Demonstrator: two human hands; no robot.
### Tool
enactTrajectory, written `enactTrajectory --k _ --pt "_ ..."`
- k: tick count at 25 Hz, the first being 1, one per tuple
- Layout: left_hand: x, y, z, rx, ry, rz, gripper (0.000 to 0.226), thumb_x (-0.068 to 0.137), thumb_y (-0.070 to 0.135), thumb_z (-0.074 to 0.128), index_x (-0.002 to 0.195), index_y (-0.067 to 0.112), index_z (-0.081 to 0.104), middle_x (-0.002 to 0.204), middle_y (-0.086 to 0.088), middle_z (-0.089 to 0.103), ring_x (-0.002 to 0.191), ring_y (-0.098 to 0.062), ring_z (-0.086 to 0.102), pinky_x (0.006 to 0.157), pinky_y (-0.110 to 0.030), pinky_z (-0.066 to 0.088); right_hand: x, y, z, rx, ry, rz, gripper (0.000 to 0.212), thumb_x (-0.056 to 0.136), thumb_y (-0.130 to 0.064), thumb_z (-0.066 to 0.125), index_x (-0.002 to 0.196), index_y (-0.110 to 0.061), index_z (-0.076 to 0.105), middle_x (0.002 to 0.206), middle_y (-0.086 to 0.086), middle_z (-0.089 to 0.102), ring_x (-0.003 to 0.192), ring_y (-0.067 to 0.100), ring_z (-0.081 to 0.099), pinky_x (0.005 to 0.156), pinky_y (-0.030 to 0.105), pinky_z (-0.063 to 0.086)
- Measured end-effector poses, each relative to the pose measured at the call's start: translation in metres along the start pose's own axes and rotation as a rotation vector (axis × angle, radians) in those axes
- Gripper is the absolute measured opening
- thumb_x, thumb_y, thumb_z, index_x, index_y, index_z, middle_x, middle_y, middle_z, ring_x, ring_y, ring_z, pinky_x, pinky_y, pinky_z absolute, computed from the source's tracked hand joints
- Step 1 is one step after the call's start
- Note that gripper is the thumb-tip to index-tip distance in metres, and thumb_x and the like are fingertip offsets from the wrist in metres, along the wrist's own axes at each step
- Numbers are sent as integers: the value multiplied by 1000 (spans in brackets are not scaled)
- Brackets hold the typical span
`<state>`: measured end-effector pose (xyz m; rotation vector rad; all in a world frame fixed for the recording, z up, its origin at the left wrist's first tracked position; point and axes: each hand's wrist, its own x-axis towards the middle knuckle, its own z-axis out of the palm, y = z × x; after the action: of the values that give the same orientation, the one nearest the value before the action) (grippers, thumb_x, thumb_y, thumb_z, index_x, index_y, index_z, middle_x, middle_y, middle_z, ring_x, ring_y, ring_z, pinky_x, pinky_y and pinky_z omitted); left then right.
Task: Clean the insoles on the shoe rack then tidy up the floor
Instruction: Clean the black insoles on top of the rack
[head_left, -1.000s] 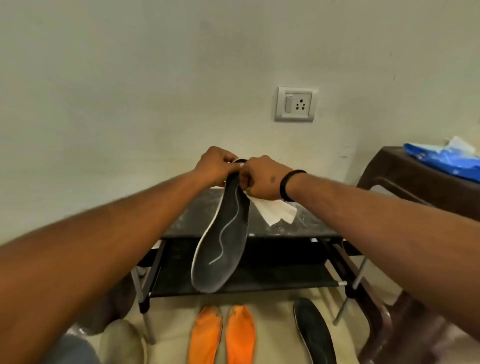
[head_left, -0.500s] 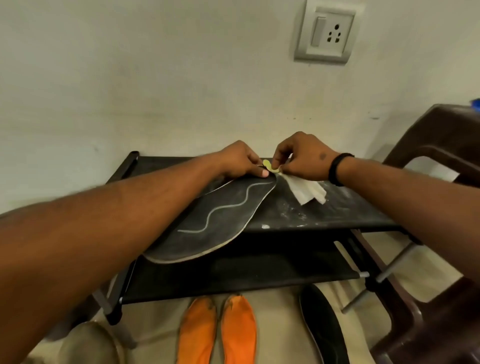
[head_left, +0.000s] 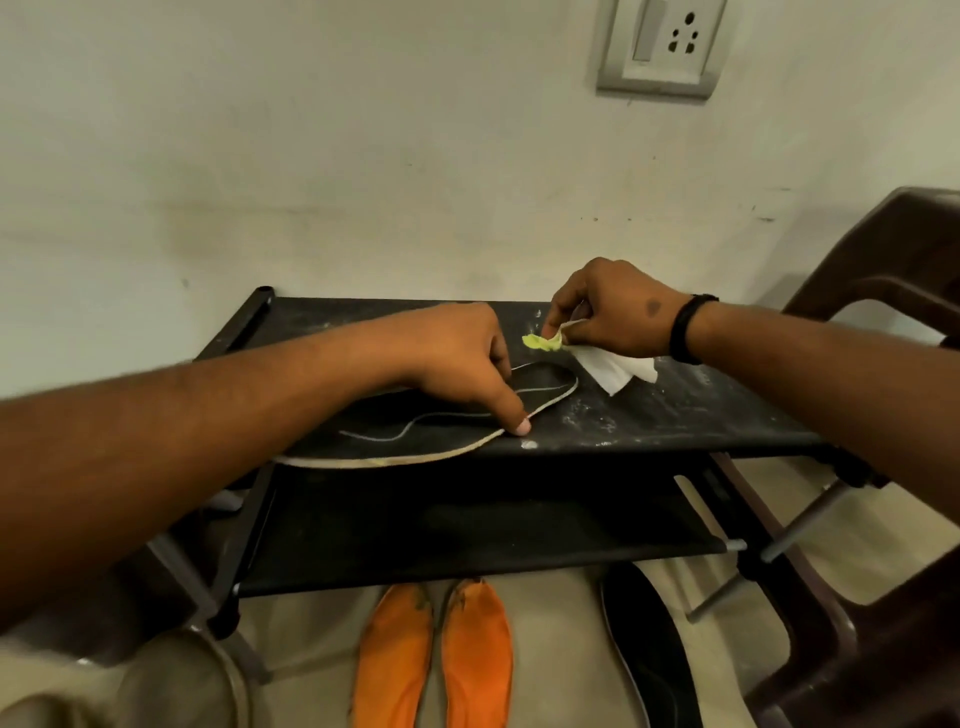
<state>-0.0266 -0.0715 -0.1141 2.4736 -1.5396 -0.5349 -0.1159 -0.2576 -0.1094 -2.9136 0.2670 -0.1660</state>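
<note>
A black insole (head_left: 415, 431) with a pale wavy line lies flat on the top shelf of the black shoe rack (head_left: 675, 421), its heel end overhanging the front edge. My left hand (head_left: 467, 358) presses down on the insole with the fingertips. My right hand (head_left: 613, 312) hovers just beyond the insole's toe, pinching a white tissue (head_left: 613, 369) and a small yellow-green scrap (head_left: 540, 342). On the floor below lie two orange insoles (head_left: 436, 654) side by side and another black insole (head_left: 649, 649).
A brown plastic chair (head_left: 883, 291) stands close on the right, its legs reaching the rack's corner. White dust speckles the top shelf. A wall socket (head_left: 662, 47) is above. A grey rounded object (head_left: 176, 686) sits on the floor at lower left.
The insole went from hanging upright in both hands to lying flat on the top shelf. My right hand has pulled away to the right with the tissue and the yellow-green scrap.
</note>
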Motion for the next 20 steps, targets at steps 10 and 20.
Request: enactTrajectory --k 10,20 --pt "2 -29 32 18 192 187 39 91 43 68 123 21 73 115 -8 66 112 -21 56 96 -34 45 -15 2 17 -180 -28 -40 18 84 -13 62 94 -17 76 111 2 50 96 19 56 84 31 51" --pt "1 -35 41 112 254 176 46 92 55 59 131 31 65 124 -3 54 114 -18 49 96 -37 44 -16 3 28 156 92 37 23 76 -3 76 92 -17 69 82 -4 72 76 7 69 72 22 55"
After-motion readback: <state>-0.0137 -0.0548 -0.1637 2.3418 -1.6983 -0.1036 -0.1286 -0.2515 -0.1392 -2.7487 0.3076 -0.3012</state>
